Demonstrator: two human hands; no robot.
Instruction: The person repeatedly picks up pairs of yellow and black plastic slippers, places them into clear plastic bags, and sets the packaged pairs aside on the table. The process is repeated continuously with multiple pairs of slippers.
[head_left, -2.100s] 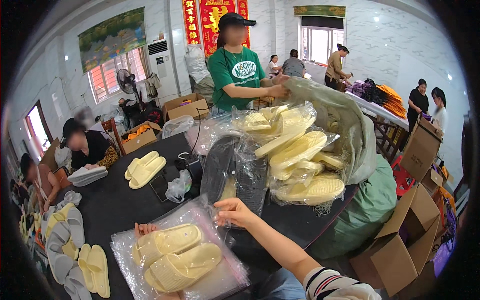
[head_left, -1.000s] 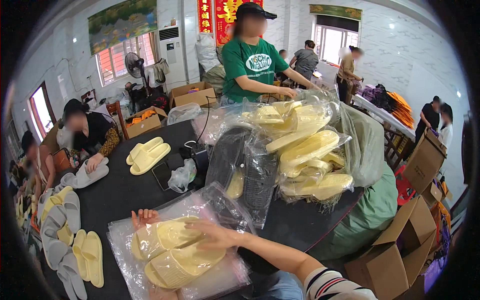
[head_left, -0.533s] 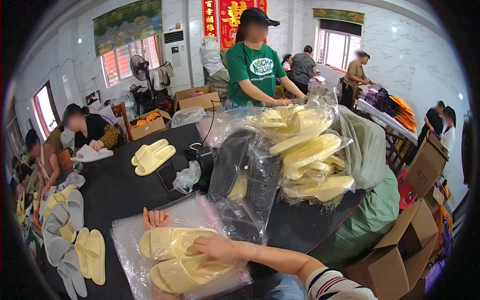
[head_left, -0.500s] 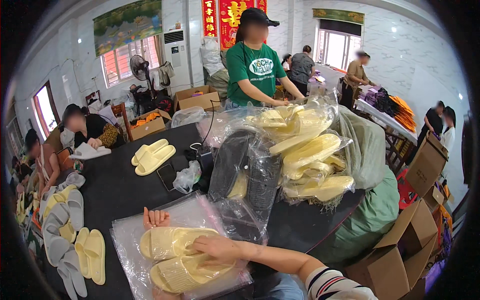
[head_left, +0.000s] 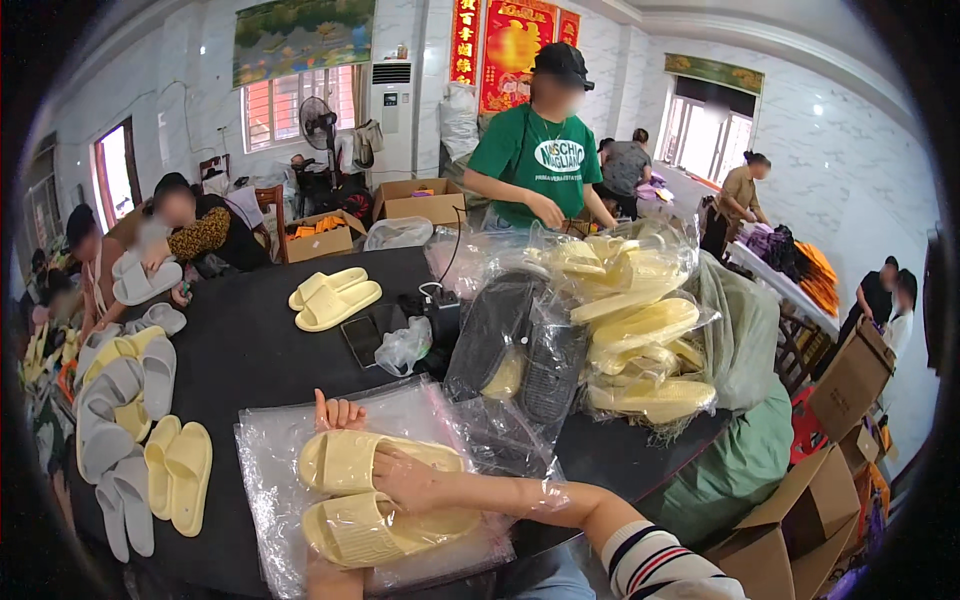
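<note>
A pair of pale yellow slippers lies in a clear plastic bag on the black table, right in front of me. My right hand is inside the bag's mouth, resting between the two slippers and gripping them; plastic drapes over my forearm. My left hand reaches under the bag, and only its fingertips show past the far slipper, holding the bag's far end.
Bagged yellow slippers and bagged black ones are piled to the right. A loose yellow pair, a phone and crumpled plastic lie mid-table. Grey and yellow slippers line the left edge. A person in green stands opposite; cardboard boxes stand to the right.
My right hand came down from the bag's raised edge onto the slippers and slid further into the bag. My left fingertips stayed at the far end.
</note>
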